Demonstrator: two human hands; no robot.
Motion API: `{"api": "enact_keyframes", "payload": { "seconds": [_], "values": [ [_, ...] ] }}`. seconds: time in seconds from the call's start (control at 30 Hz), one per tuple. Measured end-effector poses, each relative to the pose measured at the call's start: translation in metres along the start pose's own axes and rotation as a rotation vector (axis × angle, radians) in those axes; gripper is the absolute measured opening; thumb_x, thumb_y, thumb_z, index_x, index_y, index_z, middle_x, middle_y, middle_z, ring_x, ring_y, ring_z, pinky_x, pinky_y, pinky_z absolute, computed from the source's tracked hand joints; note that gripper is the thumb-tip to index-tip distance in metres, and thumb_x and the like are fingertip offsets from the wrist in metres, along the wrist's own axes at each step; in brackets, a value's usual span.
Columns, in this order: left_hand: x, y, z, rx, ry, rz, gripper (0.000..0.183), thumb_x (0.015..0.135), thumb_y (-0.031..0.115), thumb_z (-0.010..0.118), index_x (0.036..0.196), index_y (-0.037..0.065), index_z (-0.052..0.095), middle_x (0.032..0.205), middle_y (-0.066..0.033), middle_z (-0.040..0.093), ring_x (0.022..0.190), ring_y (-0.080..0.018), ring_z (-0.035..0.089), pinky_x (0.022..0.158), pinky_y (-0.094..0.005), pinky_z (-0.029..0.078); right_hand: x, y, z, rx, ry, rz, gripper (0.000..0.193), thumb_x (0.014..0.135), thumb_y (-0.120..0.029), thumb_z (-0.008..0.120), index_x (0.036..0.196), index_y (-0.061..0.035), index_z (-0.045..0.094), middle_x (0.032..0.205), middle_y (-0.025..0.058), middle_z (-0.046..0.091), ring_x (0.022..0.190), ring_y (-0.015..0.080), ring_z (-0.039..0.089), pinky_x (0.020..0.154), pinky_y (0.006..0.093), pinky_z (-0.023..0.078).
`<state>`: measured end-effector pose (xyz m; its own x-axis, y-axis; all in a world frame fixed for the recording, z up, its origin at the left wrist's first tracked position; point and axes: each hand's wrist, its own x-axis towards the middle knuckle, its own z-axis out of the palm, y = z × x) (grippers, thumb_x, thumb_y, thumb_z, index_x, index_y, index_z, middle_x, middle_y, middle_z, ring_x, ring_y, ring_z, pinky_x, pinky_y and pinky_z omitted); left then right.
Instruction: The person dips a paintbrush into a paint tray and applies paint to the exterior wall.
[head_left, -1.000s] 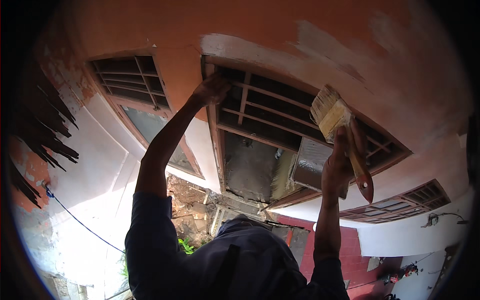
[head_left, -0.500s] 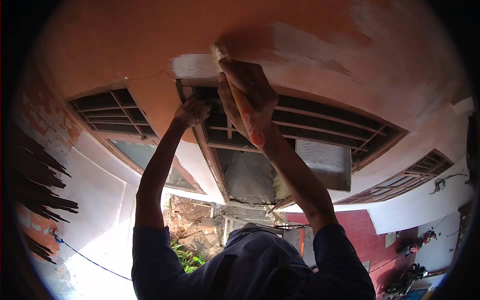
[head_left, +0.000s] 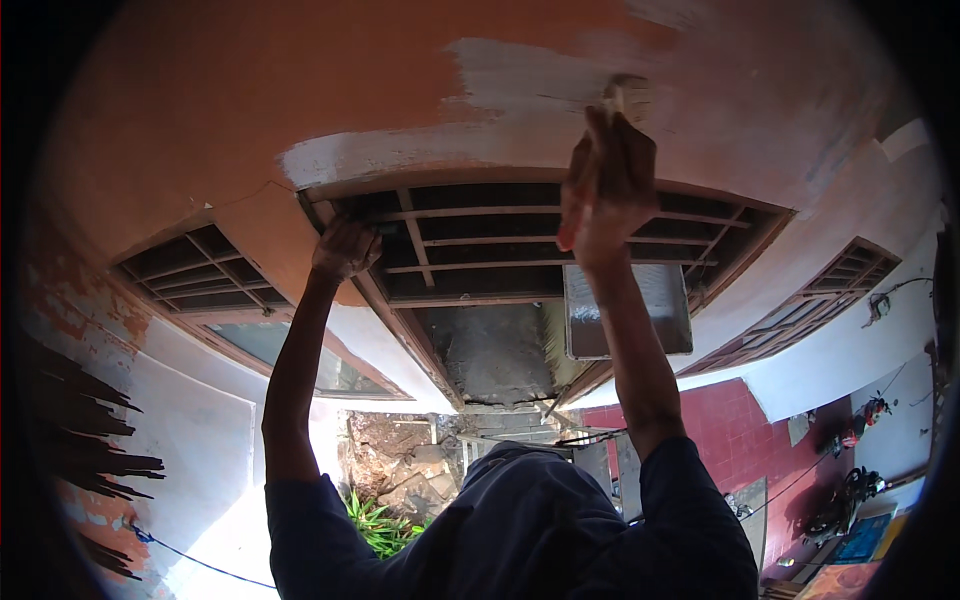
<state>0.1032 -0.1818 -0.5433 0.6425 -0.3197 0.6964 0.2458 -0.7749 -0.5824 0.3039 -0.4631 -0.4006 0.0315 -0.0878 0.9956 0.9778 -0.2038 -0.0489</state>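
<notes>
My right hand (head_left: 612, 190) is closed round the handle of a paintbrush (head_left: 628, 98), whose red-ended handle shows below the fingers. The bristles are against the wall, among fresh whitish strokes (head_left: 400, 145) over the orange wall (head_left: 280, 90). Lower and to the left, my left hand (head_left: 346, 246) has its fingers curled over the wooden frame (head_left: 385, 295) of a barred vent above a doorway. Some of those fingertips are lost in the dark opening. A paint tray (head_left: 676, 335) with whitish paint in it sits just below the bars, behind my right forearm.
Another barred window (head_left: 215, 265) is on the left and a further one (head_left: 800, 300) on the right. Dark splintered wood (head_left: 85, 410) juts in at the left edge. Far below lie rubble (head_left: 405, 480), green plants (head_left: 375, 525), a red tiled floor (head_left: 710, 430) and motorbikes (head_left: 855, 495).
My right hand has swept the paintbrush to the right across the wall, and the whitish patch spreads wider. The whole view has shifted slightly; my left hand keeps its hold on the frame.
</notes>
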Motion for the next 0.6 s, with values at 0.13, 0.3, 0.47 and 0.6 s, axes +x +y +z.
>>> {"api": "enact_keyframes", "payload": {
  "seconds": [0.13,0.3,0.47,0.6],
  "values": [
    [0.005,0.002,-0.001,-0.014,0.012,0.000,0.012,0.079,0.021,0.055,0.077,0.010,0.054,0.072,-0.0059,0.058,0.070,-0.0202,0.058,0.085,-0.0352,0.043,-0.009,-0.043,0.028,0.272,-0.046,0.061,0.035,0.066,0.001,0.066,0.100,-0.0086,0.063,0.092,0.0080,0.059,0.078,0.0220,0.062,0.064,0.0294,0.053],
    [0.004,0.002,0.001,0.000,-0.004,0.005,0.013,0.079,0.022,0.055,0.078,0.009,0.055,0.074,-0.0071,0.059,0.070,-0.0209,0.058,0.083,-0.0371,0.045,0.020,0.026,-0.006,0.585,-0.005,0.131,0.020,0.073,0.002,0.064,0.092,-0.0045,0.063,0.086,0.0098,0.061,0.071,0.0178,0.061,0.056,0.0261,0.050],
    [-0.002,0.002,0.007,-0.038,-0.011,-0.011,0.016,0.078,0.024,0.057,0.083,0.008,0.057,0.074,-0.0097,0.056,0.071,-0.0277,0.056,0.079,-0.0444,0.045,0.021,0.103,-0.060,-0.024,0.200,-0.053,0.016,0.076,0.005,0.060,0.091,0.0002,0.063,0.083,0.0105,0.061,0.073,0.0189,0.060,0.059,0.0262,0.050],
    [-0.003,0.002,0.005,0.016,-0.043,0.002,0.015,0.077,0.023,0.056,0.080,0.008,0.056,0.075,-0.0085,0.059,0.071,-0.0234,0.058,0.077,-0.0386,0.046,0.011,0.068,-0.032,-0.080,0.183,0.041,0.028,0.067,0.007,0.059,0.093,-0.0039,0.062,0.090,0.0113,0.060,0.076,0.0241,0.060,0.060,0.0305,0.051]
  ]
}}
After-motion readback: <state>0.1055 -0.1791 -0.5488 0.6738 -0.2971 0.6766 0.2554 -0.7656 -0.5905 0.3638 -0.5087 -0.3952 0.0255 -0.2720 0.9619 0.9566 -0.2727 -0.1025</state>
